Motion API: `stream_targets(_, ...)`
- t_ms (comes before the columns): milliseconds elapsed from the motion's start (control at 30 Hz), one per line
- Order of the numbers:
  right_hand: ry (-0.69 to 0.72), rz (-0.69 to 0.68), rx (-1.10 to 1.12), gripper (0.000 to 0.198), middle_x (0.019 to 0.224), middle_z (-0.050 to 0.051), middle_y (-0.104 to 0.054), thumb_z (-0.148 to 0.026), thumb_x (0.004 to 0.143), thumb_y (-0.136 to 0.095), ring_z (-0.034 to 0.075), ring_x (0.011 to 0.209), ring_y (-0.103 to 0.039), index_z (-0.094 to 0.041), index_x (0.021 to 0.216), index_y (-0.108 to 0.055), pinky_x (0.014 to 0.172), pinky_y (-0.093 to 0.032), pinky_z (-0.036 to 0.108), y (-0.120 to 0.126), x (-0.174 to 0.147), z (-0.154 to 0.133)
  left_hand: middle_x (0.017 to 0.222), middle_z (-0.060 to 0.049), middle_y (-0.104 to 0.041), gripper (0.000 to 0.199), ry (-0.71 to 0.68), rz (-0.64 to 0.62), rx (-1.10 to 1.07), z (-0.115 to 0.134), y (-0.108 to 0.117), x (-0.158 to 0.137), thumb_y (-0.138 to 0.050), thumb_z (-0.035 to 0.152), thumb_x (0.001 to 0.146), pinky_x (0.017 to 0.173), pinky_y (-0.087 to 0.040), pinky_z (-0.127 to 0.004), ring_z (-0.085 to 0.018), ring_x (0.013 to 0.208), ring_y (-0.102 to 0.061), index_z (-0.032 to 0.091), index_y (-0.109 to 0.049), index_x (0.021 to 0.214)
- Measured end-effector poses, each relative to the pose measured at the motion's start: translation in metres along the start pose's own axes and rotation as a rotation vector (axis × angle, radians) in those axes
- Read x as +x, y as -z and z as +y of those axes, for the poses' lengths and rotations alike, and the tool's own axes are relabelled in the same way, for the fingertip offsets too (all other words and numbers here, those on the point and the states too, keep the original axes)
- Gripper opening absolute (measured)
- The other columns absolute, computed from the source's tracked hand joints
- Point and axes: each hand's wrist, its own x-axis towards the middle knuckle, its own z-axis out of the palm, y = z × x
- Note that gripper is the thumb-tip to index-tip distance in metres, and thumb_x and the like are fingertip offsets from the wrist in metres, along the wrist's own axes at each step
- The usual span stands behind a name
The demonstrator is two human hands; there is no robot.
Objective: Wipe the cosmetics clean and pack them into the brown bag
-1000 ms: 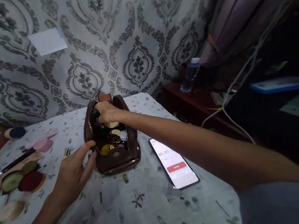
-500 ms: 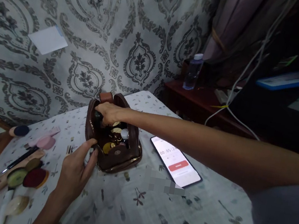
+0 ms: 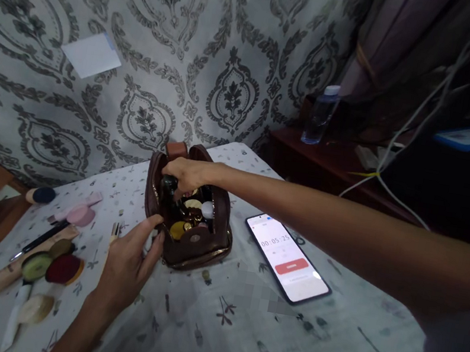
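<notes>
A brown zippered cosmetics bag [image 3: 204,249] stands open on the patterned cloth. My left hand [image 3: 131,258] pinches its near left edge between thumb and fingers. Reaching across from the right, my right hand [image 3: 187,175] is down inside the bag's far left part, fingers curled at a shiny black item [image 3: 169,187] whose kind I cannot make out. Inside the bag, near my right hand, lie a yellow round item [image 3: 178,229], a white round cap [image 3: 207,210] and some gold-coloured pieces, partly in shadow.
A phone [image 3: 287,263] showing a running timer lies right of the bag. At left lie a pink sponge-like item [image 3: 80,214], a black pen-like stick [image 3: 39,239], a green round compact [image 3: 36,266] and a red one [image 3: 64,269]. A water bottle [image 3: 321,115] stands behind, right.
The view has shifted slightly, so everything sits further right. My right hand has lifted a little in the bag, and more of the black item shows. My left hand keeps its hold.
</notes>
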Motion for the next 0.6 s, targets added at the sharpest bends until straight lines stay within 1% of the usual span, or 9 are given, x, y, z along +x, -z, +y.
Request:
stream_targets(67,0.029,0.026,-0.041,0.04,0.095,0.006,-0.072,-0.018,0.066,-0.083,0.019,0.089,-0.066,-0.01,0.102,-0.067,0.078,-0.047,0.025,-0.002,0.0,0.0007,0.087,-0.002,-0.075,0.023,0.001,0.003,-0.02,0.0,0.0001,0.0002,-0.045,0.03,0.099,0.052,-0.043,-0.021,-0.011,0.048,-0.06,0.019,-0.057,0.115)
stream_targets(133,0.046,0.024,-0.091,0.039,0.1,0.008,-0.071,-0.018,0.069,-0.081,0.021,0.094,-0.065,-0.009,0.104,-0.066,0.078,-0.046,0.025,-0.0037,0.0003,0.0011,0.089,-0.002,-0.075,0.023,0.001,0.001,-0.037,-0.0004,-0.0001,0.0,-0.045,0.028,0.099,0.053,-0.044,-0.02,-0.01,0.05,-0.062,0.018,-0.057,0.116)
stream_targets(267,0.025,0.003,-0.134,0.048,0.11,0.01,-0.068,-0.024,0.072,-0.079,0.023,0.099,-0.063,-0.009,0.115,-0.063,0.076,-0.045,0.026,-0.0051,0.0003,0.0025,0.093,-0.004,-0.075,0.024,0.005,-0.009,-0.034,-0.0014,-0.0004,-0.001,-0.046,0.027,0.098,0.059,-0.047,-0.02,-0.012,0.063,-0.068,0.018,-0.056,0.118)
stream_targets(333,0.021,0.006,-0.124,0.05,0.112,0.01,-0.067,-0.027,0.073,-0.079,0.022,0.101,-0.063,-0.01,0.117,-0.062,0.076,-0.044,0.025,-0.0043,-0.0011,0.0021,0.094,-0.005,-0.075,0.024,0.003,-0.006,-0.026,-0.0012,-0.0005,-0.001,-0.046,0.027,0.098,0.062,-0.049,-0.021,-0.014,0.068,-0.07,0.018,-0.057,0.117)
stream_targets(500,0.029,-0.002,-0.1,0.04,0.101,0.009,-0.07,-0.032,0.076,-0.077,0.021,0.093,-0.064,-0.01,0.108,-0.067,0.073,-0.043,0.025,-0.0011,-0.0038,-0.0021,0.094,-0.005,-0.075,0.023,0.004,-0.016,-0.035,0.0009,-0.0001,0.0,-0.046,0.025,0.098,0.067,-0.052,-0.022,-0.016,0.079,-0.073,0.018,-0.057,0.117)
stream_targets(600,0.006,-0.013,-0.105,0.034,0.098,0.008,-0.071,-0.029,0.078,-0.076,0.022,0.092,-0.065,-0.01,0.106,-0.068,0.073,-0.044,0.026,0.0001,-0.0035,-0.0035,0.092,-0.005,-0.075,0.024,0.006,-0.023,-0.055,0.0019,0.0008,0.0003,-0.046,0.025,0.098,0.07,-0.054,-0.023,-0.017,0.081,-0.074,0.017,-0.057,0.118)
